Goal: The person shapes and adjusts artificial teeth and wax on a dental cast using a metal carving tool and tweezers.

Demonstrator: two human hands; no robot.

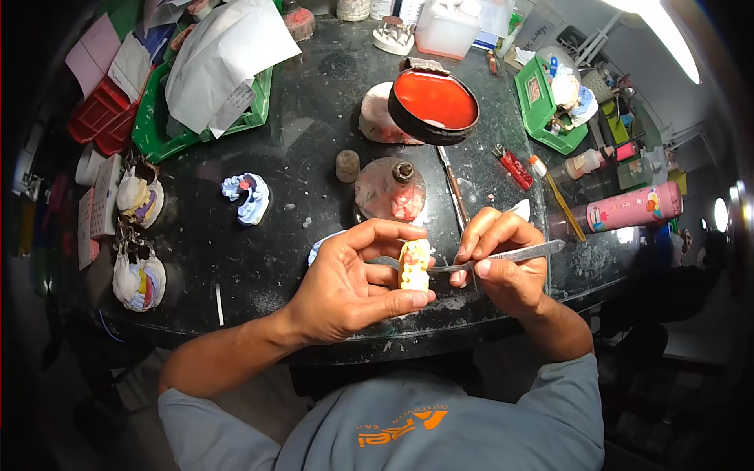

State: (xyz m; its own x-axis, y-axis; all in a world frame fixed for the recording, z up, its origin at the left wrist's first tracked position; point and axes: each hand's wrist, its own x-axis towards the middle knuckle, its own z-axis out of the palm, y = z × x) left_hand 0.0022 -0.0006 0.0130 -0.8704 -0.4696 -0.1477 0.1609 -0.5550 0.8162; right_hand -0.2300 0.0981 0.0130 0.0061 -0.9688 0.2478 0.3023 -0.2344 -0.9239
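Near the bench's front edge, my left hand (pixel 345 279) grips a small yellow dental model (pixel 415 265) between thumb and fingers, with its row of teeth showing. Closed in a pinch, my right hand (pixel 506 255) holds a metal wax carver (pixel 525 252). The carver's thin end points left and reaches the model's right side; whether it touches cannot be made out. Part of a pale blue piece (pixel 320 246) shows behind my left hand. Just beyond the hands stands a glass burner (pixel 390 188) with a metal wick holder.
A pan of red wax (pixel 434 100) sits behind the burner. A blue-white dental cast (pixel 247 198) lies left; articulated casts (pixel 141 275) stand at the far left. A red lighter (pixel 513 168), a yellow-handled brush (pixel 559 200) and a pink bottle (pixel 636 207) lie right. Green boxes (pixel 542 110) stand behind.
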